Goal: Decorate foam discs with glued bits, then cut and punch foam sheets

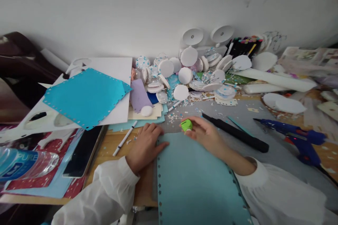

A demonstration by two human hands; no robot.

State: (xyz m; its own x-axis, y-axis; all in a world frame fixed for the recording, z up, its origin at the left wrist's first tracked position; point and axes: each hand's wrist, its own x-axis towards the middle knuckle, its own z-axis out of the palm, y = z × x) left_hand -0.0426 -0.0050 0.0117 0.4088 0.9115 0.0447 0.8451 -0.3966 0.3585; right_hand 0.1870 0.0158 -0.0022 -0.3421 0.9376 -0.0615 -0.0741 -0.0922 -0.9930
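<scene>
A light blue sheet [195, 179] with punched holes down both long edges lies in front of me. My left hand [145, 147] rests on its top left corner, fingers bent and pressing on the sheet. My right hand [206, 135] grips a small green punch [187, 125] at the sheet's top edge, fingers curled round it. Both arms wear white sleeves.
A bright blue punched sheet [86, 96] lies on white card at the left. Several white foam discs [185, 74] are piled at the back. A blue glue gun [298, 137], a black stick [235, 133], a white pen [125, 137], a phone [83, 154] and a water bottle [23, 163] surround the sheet.
</scene>
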